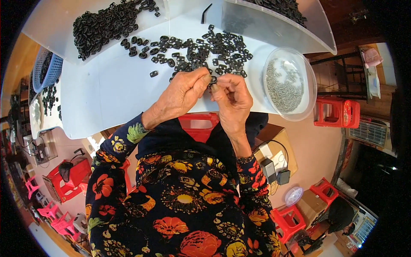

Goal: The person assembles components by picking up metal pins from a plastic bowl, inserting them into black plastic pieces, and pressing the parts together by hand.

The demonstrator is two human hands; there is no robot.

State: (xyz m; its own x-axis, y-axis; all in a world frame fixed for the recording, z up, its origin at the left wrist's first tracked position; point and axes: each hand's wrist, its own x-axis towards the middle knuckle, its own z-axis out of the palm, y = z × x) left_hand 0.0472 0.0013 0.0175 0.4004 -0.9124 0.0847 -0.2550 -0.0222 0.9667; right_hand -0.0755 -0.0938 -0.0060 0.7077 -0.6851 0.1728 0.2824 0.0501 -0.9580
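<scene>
Between my fingertips is a small black plastic piece (213, 80) with an opening in it. My left hand (179, 92) pinches it from the left with thumb and forefinger. From the right, the thumb and fingers of my right hand (233, 98) close on the same piece, partly covering it. Just beyond my hands, many loose black plastic pieces (192, 53) are scattered over the white tabletop (115, 94). A round clear tub (311, 83) to the right of my right hand holds many small silvery metal pieces, too small to make out exactly.
At the far left, a translucent bin (45, 30) holds a heap of black pieces; another translucent bin (274, 28) stands far right. A thin black tool (206, 13) lies between them. A blue basket (50, 70) is on the left. Red stools (338, 112) stand on the floor.
</scene>
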